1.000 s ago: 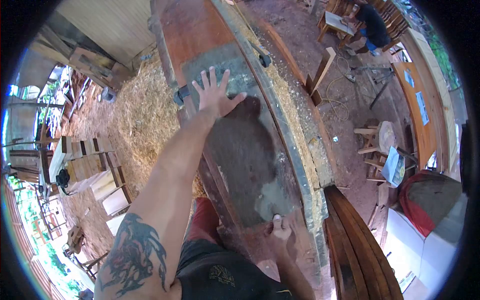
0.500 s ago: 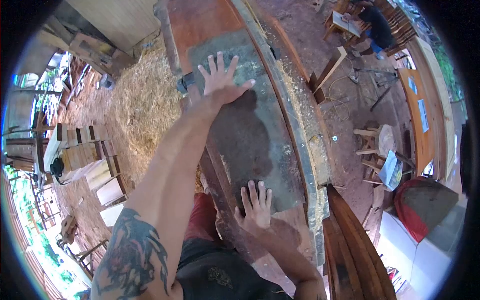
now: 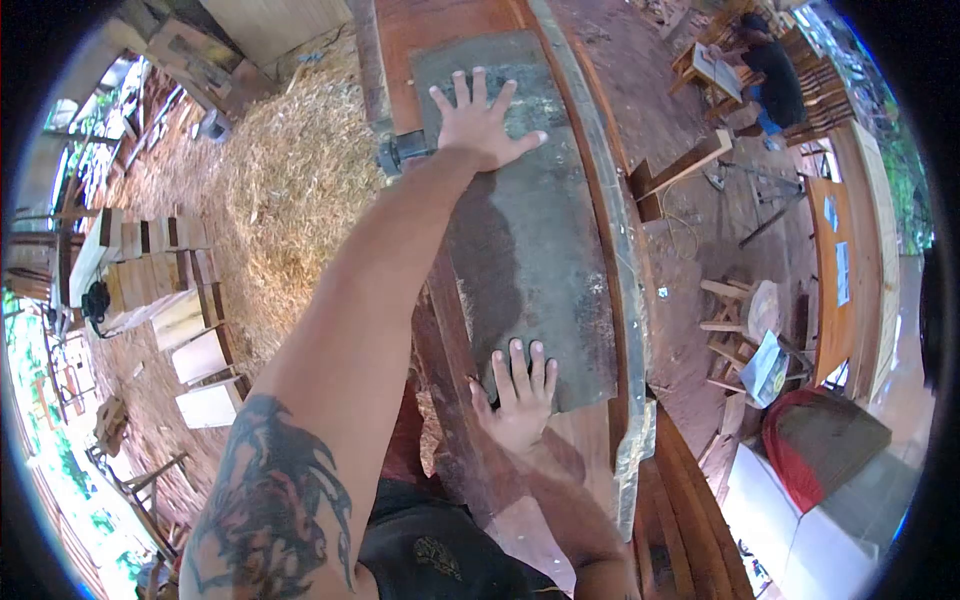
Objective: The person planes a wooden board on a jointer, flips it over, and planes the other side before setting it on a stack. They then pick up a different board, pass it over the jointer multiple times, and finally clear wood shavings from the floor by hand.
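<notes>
A long grey, worn board (image 3: 560, 270) lies flat on a reddish wooden bench (image 3: 440, 22). Near the board's far end my left hand (image 3: 472, 122) rests palm down, fingers spread and thumb out to the right. At the near end, my right hand (image 3: 518, 395) also lies palm down with its fingers apart, the wrist past the board's edge. Both hands touch the board without gripping it. A dark clamp-like metal part (image 3: 402, 152) sits at the bench's left side, by my left wrist.
Wood shavings (image 3: 290, 190) cover the floor at left, near stacked timber (image 3: 150, 280). Dark planks (image 3: 690, 500) lie at lower right. Stools (image 3: 762, 310) stand at right; a person (image 3: 775, 85) is beside a small table (image 3: 712, 70) at upper right.
The grey board has slid a little forward along the bench, away from my body, with both hands on it. The camera view has also shifted slightly.
</notes>
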Available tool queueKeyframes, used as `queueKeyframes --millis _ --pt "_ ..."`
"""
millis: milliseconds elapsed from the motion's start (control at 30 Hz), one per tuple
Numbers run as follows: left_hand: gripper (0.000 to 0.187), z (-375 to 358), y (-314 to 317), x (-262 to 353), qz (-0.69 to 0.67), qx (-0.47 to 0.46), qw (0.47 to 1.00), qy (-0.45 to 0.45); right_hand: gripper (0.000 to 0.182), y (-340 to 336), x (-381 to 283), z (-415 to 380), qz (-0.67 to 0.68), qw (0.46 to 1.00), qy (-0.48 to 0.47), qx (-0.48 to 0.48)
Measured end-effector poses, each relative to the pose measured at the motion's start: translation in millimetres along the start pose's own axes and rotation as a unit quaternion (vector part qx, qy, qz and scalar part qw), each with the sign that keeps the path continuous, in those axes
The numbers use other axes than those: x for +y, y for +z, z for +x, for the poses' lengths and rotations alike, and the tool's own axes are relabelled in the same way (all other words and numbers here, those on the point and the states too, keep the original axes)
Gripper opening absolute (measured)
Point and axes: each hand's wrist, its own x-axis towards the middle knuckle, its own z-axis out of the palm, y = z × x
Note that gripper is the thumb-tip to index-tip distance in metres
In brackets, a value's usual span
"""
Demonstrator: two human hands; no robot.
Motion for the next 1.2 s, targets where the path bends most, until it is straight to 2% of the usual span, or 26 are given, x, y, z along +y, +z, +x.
queueKeyframes --millis 400,500,533,600,700,767,833,900,933,1000,1067,1167,1200 --pt "0.111 55.1 5.9 -32.2 -0.021 0.015 1.0 0.001 0.058 23.9 -3.4 59.4 -0.028 0.999 -0.017 0.025" --pt "0.105 77.2 1.2 -48.9 -0.063 0.004 0.998 0.009 0.059 33.7 -2.0 79.2 -0.034 0.998 -0.021 0.039" --pt "0.1 83.3 1.0 -57.9 -0.169 0.07 0.983 -0.012 0.06 36.9 -1.4 86.4 -0.039 0.998 -0.025 0.042" --pt "0.091 89.0 1.4 -77.9 -0.37 0.2 0.906 -0.056 0.058 41.9 -4.5 106.6 -0.04 0.998 -0.024 0.046" --pt "0.076 -1.0 -28.3 -111.1 -0.426 0.3 0.849 -0.087 0.054 50.2 -6.2 139.3 -0.044 0.997 -0.023 0.056" --pt "0.073 -79.1 -6.0 -133.8 -0.431 0.232 0.858 -0.155 0.052 55.7 -7.5 158.4 -0.048 0.996 -0.032 0.072" --pt "0.061 -170.9 22.2 -125.4 -0.439 0.207 0.844 -0.228 0.052 61.0 -7.6 176.2 -0.059 0.995 -0.034 0.07" --pt "0.059 -244.5 73.4 -108.5 -0.494 0.085 0.803 -0.323 0.052 68.0 -5.9 193.6 -0.064 0.993 -0.043 0.085" --pt "0.061 -269.8 71.6 -92.5 -0.537 0.0 0.76 -0.367 0.052 71.7 -5.3 201.9 -0.063 0.993 -0.047 0.091" --pt "0.063 -304.8 76.6 -56.2 -0.562 -0.047 0.722 -0.402 0.052 79.2 -3.8 218.8 -0.067 0.991 -0.054 0.102" --pt "0.065 -321.4 95.6 -23.7 -0.533 0.032 0.748 -0.394 0.051 84.3 -1.6 231.4 -0.073 0.99 -0.06 0.107" --pt "0.064 -318.6 77.2 -25.4 -0.552 -0.001 0.717 -0.425 0.051 91.7 -1.1 251.6 -0.078 0.989 -0.066 0.11" --pt "0.063 -319.5 78.9 -25.7 -0.547 0.003 0.724 -0.422 0.051 93.8 -0.6 259.0 -0.079 0.988 -0.068 0.111"
